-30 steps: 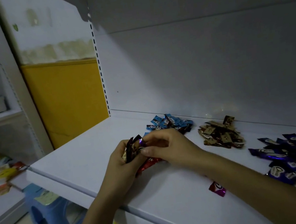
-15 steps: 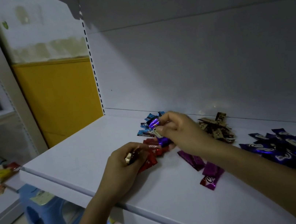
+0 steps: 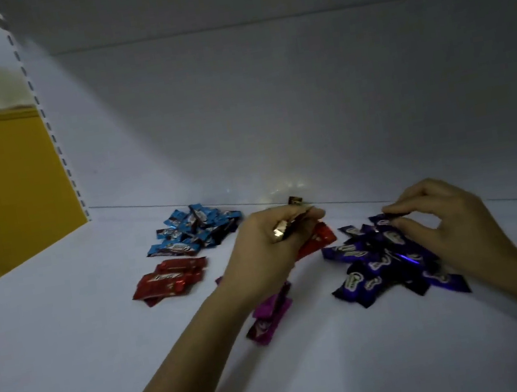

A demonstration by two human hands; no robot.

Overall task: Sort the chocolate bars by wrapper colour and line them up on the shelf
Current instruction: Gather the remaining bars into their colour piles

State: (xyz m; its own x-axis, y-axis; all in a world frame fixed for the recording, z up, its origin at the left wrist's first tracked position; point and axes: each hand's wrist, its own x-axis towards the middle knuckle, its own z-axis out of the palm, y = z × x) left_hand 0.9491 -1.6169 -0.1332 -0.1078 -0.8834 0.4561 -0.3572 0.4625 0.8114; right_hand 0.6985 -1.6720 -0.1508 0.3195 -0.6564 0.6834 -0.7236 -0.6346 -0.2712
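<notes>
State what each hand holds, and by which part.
Left hand grips several bars mid-length, ends protruding; right hand pinches a purple bar by its end over the purple pile.

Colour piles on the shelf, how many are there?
4: blue pile back left, red pile before it, magenta pile front centre, purple pile at the right hand. A brown bar peeks behind the left hand; more may hide.

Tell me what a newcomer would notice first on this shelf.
Colour-sorted heaps of wrapped chocolate bars stand out on the white shelf: the blue-wrapped pile at the back left, the red-wrapped pile in front of it, the dark purple pile to the right. The left hand grips a mixed handful of bars at the centre, while the right hand pinches a purple bar over that pile.
</notes>
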